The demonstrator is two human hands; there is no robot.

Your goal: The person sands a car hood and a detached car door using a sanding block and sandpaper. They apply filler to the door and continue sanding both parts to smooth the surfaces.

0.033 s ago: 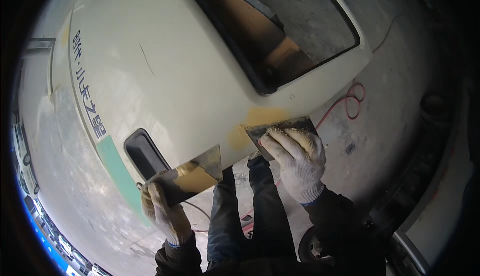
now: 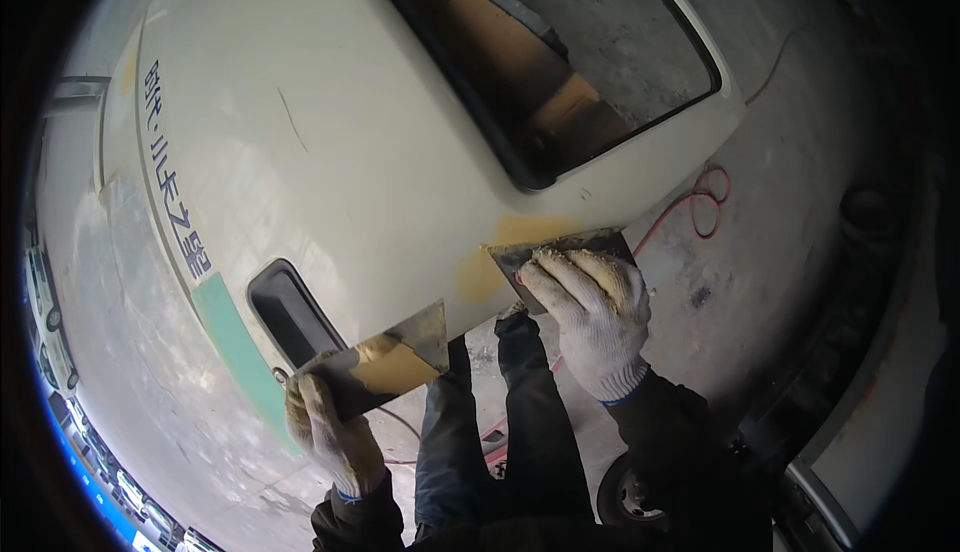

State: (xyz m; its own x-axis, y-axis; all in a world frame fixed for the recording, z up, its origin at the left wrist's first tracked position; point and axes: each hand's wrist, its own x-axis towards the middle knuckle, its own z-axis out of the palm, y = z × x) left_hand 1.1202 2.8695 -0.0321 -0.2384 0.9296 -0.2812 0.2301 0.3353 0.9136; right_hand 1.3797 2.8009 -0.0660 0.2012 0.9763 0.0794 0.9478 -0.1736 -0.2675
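A: How are the hands sitting?
B: Apart. Left hand (image 2: 335, 437) is gripping a metal plate (image 2: 418, 330) at its left end. Right hand (image 2: 595, 317) is clasping a dark scraper (image 2: 510, 264), fingers lying across its face.
A: Paste?
B: Tan paste (image 2: 388, 368) is sitting on the plate, just right of the left hand.
A: And the door?
B: Off-white door (image 2: 330, 152) is spreading out beyond both hands. Yellow patch (image 2: 532, 229) is showing just beyond the right hand, beside the scraper's edge. Can't tell if the blade is touching.
A: Around that?
B: Dark handle (image 2: 292, 307) is sitting just beyond the left hand, green strip (image 2: 232, 337) running left of it. Red hose (image 2: 705, 216) is lying beyond and right of the right hand.
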